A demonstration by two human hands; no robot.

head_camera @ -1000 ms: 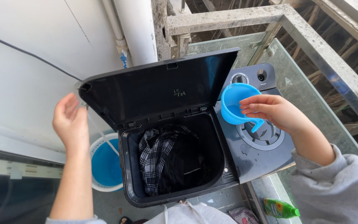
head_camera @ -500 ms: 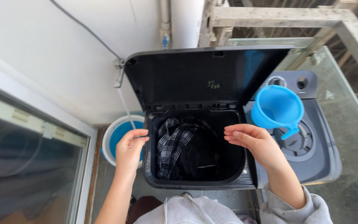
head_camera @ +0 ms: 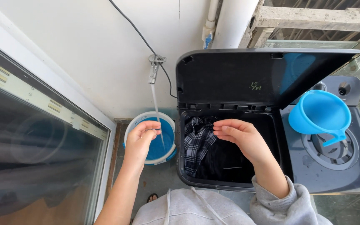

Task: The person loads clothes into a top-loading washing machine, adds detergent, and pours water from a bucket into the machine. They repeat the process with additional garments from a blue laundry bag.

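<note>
Neither hand grips anything: the left hand (head_camera: 142,135) hangs with its fingers loosely curled and empty in the thin stream of water (head_camera: 157,109) that falls from the tap (head_camera: 153,68) on the wall, and the right hand (head_camera: 235,135) hovers with its fingers bent but holding nothing over the open tub (head_camera: 230,146) of the washer (head_camera: 334,175). A second ago the right hand held the blue jug (head_camera: 325,114); now the jug rests alone on the spinner lid at 3 o'clock from that hand, well apart from it. The left hand, which was raised toward the wall by the tap, has come down to the stream, and the water now runs into the blue bucket (head_camera: 151,139) just below it, at 9 o'clock from the tub. So the jug is set aside and the water is on, and both hands are free. In the tub lie a checked cloth (head_camera: 196,139) and something dark beside it, probably more clothing, though it is too dark to tell. The washer's lid (head_camera: 246,77) stands open at 12 o'clock.
</note>
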